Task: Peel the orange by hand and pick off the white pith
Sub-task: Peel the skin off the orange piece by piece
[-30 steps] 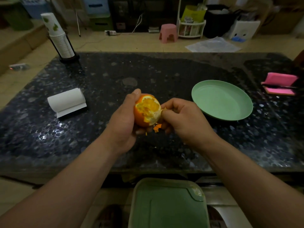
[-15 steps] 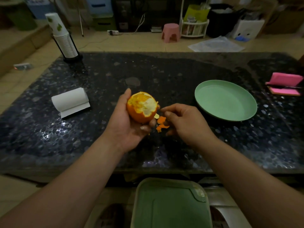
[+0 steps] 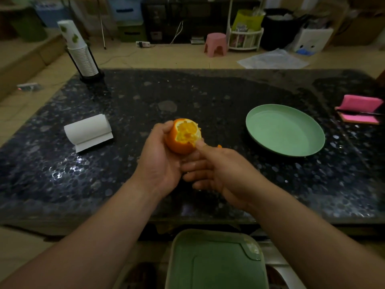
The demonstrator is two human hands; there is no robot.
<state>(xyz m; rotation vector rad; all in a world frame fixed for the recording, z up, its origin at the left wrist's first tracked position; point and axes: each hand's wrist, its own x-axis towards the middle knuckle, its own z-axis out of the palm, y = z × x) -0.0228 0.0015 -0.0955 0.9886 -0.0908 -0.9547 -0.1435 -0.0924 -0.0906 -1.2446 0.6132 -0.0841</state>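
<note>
Dark speckled stone table point(image 3: 208, 97), green plate point(image 3: 260, 113), paper roll point(image 3: 87, 128), cup stack point(image 3: 80, 52), pink sponge point(image 3: 360, 109)

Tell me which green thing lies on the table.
The round green plate, to the right of the orange; the rectangular green container sits lower, off the table.

One orange point(image 3: 178, 145), one green plate point(image 3: 285, 131), one paper roll point(image 3: 87, 130).
</note>
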